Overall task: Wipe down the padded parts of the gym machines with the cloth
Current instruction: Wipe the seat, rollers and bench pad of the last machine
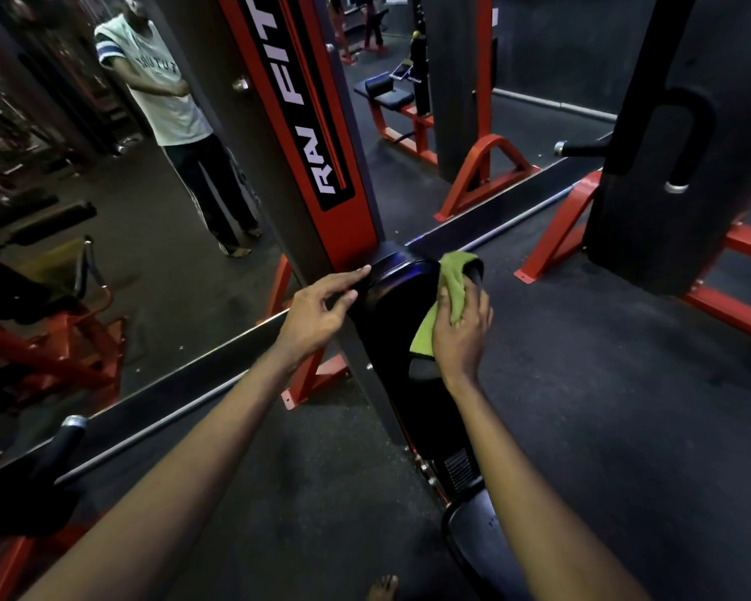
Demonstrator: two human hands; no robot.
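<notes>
A black padded back rest (397,305) runs down the front of a red and grey machine column (321,167). My right hand (462,329) presses a green cloth (445,297) against the pad's upper right side, fingers curled over the cloth. My left hand (321,308) is at the pad's upper left edge, fingers extended and fingertips touching the pad's edge beside the column. The black seat (482,544) of the same machine shows below, partly hidden by my right forearm.
A wall mirror (126,188) behind the machine reflects a person in a white shirt. Another red-framed machine (668,188) stands to the right with a black handle (582,149). A black grip (68,435) juts in at lower left. Dark rubber floor (625,427) lies to the right.
</notes>
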